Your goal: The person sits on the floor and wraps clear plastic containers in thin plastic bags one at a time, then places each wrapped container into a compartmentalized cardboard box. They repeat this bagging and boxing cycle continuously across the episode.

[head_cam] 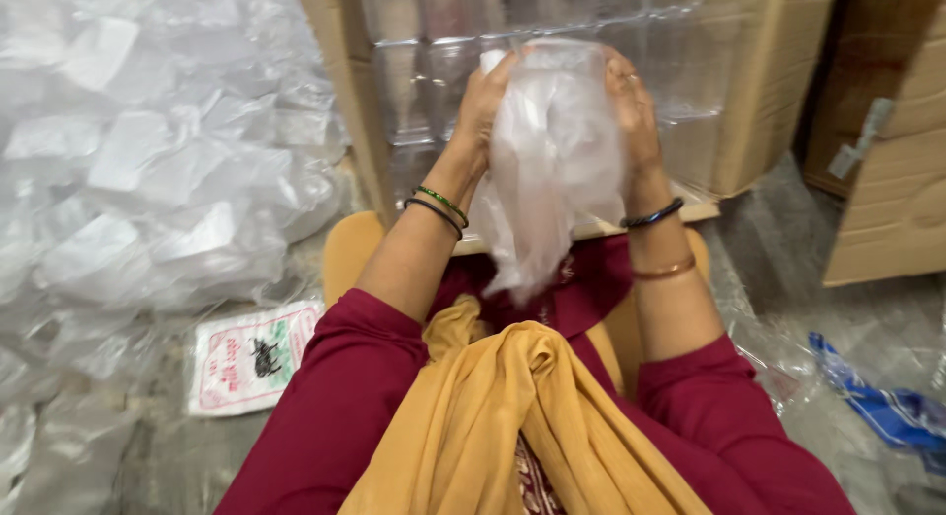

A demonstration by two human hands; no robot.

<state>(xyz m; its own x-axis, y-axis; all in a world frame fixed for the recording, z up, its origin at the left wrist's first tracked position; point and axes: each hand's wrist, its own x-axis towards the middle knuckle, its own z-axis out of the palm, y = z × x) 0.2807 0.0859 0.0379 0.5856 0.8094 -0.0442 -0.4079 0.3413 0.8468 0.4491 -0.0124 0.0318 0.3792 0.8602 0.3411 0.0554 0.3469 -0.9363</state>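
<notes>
Item: thin translucent plastic bag (552, 170), long axis vertical, held raised between left hand (480, 106) and right hand (631, 106); fingers of both curl on its upper sides, before the cardboard carton of clear plastic containers (749, 101).

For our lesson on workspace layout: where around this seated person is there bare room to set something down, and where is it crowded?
Bare grey floor lies between the open cardboard box and the brown carton. Left is crowded with a heap of plastic bags and a printed packet. Both hands, left hand and right hand, grip a clear bag.
</notes>
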